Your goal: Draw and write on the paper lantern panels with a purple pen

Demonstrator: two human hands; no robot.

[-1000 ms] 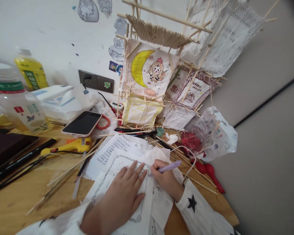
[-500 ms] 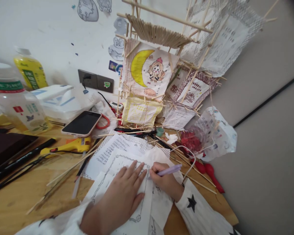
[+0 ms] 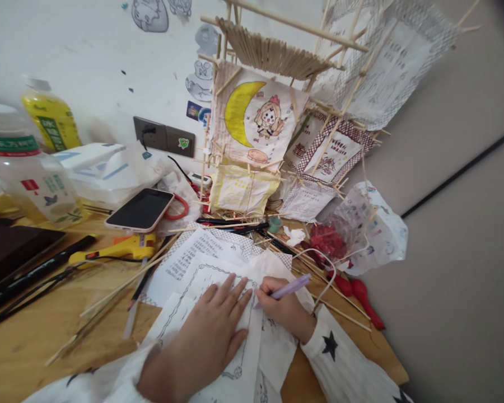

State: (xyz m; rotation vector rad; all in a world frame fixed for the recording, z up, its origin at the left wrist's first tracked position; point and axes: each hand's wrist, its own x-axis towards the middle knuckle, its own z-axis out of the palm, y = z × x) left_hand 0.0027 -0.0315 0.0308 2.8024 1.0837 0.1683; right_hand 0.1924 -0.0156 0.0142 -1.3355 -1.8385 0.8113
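At the front middle of the tabletop (image 3: 29,347), one white sheet with a drawn wavy border (image 3: 247,362), laid flat over other papers. On it, your left hand (image 3: 218,324), palm down, fingers extended and slightly spread, gripping nothing. At its upper right edge, your right hand (image 3: 279,305), closed around one purple pen (image 3: 292,286), tip hidden by your fingers.

Beyond the bordered sheet, one handwritten page (image 3: 201,252), partly covered. Surface: pale brown wood, crowded. To your left: thin wooden sticks (image 3: 121,285), lying aslant; one yellow glue gun (image 3: 109,253); one phone (image 3: 140,209), screen dark; one white-capped clear bottle (image 3: 33,184), upright; behind it, one yellow bottle (image 3: 54,123); near both, one white box (image 3: 103,176).

To your right: two red balloons (image 3: 361,294), near the tabletop's edge; above them, one clear printed bag (image 3: 382,224).

At the back, one stick framework (image 3: 273,53), hung with drawn panels, one bearing a yellow moon.

Room: white wall (image 3: 88,45) ahead, with grey character stickers (image 3: 150,15) and a dark socket plate (image 3: 163,137); grey upright surface (image 3: 457,268) at your right, crossed by a black line.
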